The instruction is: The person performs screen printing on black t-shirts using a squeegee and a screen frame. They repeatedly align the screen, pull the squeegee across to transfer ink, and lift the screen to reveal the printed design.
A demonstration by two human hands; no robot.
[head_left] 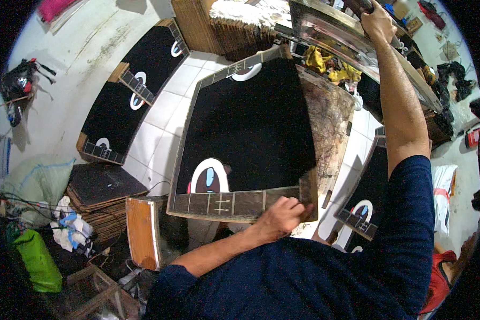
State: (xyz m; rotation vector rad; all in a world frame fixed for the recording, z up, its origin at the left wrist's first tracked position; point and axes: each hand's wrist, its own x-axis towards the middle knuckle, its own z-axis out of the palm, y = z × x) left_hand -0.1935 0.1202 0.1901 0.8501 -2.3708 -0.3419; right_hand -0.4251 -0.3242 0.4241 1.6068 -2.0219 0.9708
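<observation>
A large black panel with printed cartoon eyes lies in front of me. Worn wooden strips with pale line marks run along its near and far ends. My left hand is closed at the near wooden strip, toward its right end; the fingertips are partly hidden. At the upper right, my right arm is stretched far out. My right hand is closed around a dark object above a wood-edged frame; the top edge cuts that object off, so its kind does not show.
Similar black panels with eye prints stand along the left, and another on the right. A stained brown board lies beside my panel. Yellow cloths, stacked boards, an orange-brown wooden box and a green bag surround me.
</observation>
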